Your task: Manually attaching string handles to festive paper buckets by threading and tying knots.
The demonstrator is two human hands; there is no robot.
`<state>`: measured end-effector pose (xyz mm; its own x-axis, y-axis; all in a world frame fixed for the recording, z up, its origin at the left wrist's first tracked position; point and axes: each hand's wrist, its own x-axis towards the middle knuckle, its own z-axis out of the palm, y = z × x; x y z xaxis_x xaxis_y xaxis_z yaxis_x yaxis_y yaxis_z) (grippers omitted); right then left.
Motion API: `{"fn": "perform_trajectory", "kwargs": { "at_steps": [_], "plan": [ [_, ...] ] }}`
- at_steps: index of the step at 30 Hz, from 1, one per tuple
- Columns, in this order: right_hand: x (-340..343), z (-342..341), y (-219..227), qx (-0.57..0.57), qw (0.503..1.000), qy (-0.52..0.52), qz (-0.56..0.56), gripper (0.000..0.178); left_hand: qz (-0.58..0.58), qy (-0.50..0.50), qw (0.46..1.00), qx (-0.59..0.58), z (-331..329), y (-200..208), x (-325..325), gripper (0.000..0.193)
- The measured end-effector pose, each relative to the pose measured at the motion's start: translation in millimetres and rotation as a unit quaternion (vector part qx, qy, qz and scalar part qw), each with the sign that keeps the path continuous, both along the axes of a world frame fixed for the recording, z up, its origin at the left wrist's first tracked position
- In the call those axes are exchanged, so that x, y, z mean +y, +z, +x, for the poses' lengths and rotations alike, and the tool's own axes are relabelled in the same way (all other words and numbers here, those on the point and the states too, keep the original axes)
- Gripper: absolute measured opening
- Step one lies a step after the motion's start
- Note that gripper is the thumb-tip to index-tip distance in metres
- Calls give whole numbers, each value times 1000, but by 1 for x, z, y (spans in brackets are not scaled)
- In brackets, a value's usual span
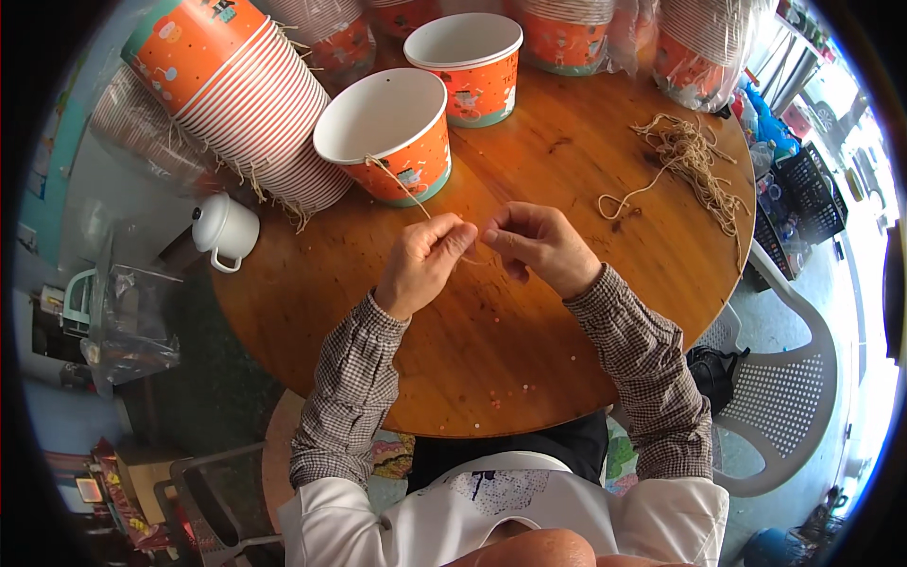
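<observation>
My left hand point(423, 263) is closed in a pinch on a thin tan string point(404, 189). That string runs up from the fingers to the rim of a large orange paper tub point(420, 163), white inside with a green base band. Close by on the right, my right hand point(548, 250) is also closed, thumb against fingers, at nearly the same height. Whatever it pinches, if anything, is hidden by the fingers. A short bit of string shows below my left fingertips. Behind the nearer tub stands a second orange paper tub point(484, 90).
A tall leaning stack of nested tubs point(250, 113), with string ends sticking out, is at left beside a white lidded mug point(227, 231). A tangled string heap point(694, 170) lies on the round wooden table point(501, 331) at right. Plastic-wrapped tubs point(567, 38) line the back; a grey chair point(779, 402) stands right.
</observation>
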<state>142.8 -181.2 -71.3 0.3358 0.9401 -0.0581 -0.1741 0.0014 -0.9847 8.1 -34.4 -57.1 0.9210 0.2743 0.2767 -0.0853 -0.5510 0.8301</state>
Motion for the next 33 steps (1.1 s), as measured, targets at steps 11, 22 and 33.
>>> {"fn": "perform_trajectory", "kwargs": {
  "at_steps": [11,22,33],
  "plan": [
    [-1,-4,4,6,999,-40,11,14,-175,56,983,-12,1,-15,-4,57],
    [3,-4,-2,6,997,-72,39,11,107,94,983,-117,3,-16,-10,12],
    [-2,5,-3,-62,995,-74,11,17,219,85,951,-201,11,-15,-17,9]
  ]
}}
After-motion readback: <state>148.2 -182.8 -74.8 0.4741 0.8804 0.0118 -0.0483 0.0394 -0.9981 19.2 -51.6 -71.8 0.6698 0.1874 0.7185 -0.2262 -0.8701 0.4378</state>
